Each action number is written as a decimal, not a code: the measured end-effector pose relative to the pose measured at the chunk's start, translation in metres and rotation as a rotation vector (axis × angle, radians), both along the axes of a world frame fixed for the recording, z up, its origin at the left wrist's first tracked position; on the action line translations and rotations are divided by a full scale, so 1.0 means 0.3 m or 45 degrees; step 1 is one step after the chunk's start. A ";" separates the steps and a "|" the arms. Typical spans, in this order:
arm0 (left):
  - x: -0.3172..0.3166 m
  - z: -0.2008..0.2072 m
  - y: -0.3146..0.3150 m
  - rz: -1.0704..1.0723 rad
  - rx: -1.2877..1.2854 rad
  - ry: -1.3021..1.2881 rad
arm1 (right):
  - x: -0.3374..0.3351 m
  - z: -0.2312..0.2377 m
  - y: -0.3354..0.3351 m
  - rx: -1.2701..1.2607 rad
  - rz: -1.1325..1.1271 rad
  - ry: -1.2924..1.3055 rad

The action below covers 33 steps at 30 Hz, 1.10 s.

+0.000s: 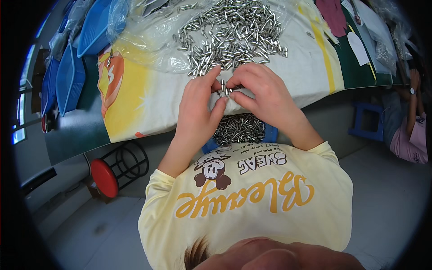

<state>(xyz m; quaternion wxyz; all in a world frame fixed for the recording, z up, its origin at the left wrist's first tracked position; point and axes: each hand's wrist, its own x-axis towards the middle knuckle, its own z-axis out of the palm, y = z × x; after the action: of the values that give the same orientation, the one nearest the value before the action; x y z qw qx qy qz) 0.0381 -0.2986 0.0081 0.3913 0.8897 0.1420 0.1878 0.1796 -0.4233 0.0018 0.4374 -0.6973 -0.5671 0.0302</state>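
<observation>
Small shiny metal pins (223, 85), several standing close together, are between my two hands over the cloth's near edge. My left hand (196, 104) has its fingers curled and thumb bent in against their left side. From the right, my right hand (263, 92) pinches at them with thumb and forefinger. The fingertips partly hide the pins. Just beyond my hands lies a large loose heap of like metal pins (234, 33). Below my hands, against my front, a blue bin (271, 133) holds many darker-looking metal pieces (238, 129).
A white and yellow cloth (148, 101) covers the green table (83, 132), with clear plastic sheeting (148, 49) under the heap. Blue baskets (70, 78) stand at the left. A red stool (104, 177) and blue stool (365, 121) are on the floor. Another person (409, 135) sits at the right.
</observation>
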 end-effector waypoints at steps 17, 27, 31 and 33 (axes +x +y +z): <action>0.013 -0.013 0.012 -0.009 0.240 -0.163 | -0.013 0.015 -0.003 -0.066 -0.036 0.025; -0.004 -0.010 0.005 0.009 0.233 -0.104 | 0.004 0.023 -0.024 -0.109 0.012 0.137; -0.019 0.000 0.000 -0.008 0.220 -0.092 | 0.022 0.045 -0.044 -0.159 0.007 0.072; -0.030 0.007 0.009 -0.011 0.230 -0.104 | 0.029 0.046 -0.052 -0.171 0.003 0.025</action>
<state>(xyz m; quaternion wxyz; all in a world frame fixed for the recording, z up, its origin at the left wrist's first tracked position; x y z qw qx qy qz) 0.0291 -0.2960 0.0101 0.3158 0.9135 0.1048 0.2341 0.1883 -0.4388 0.0156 0.3952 -0.7240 -0.5602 0.0757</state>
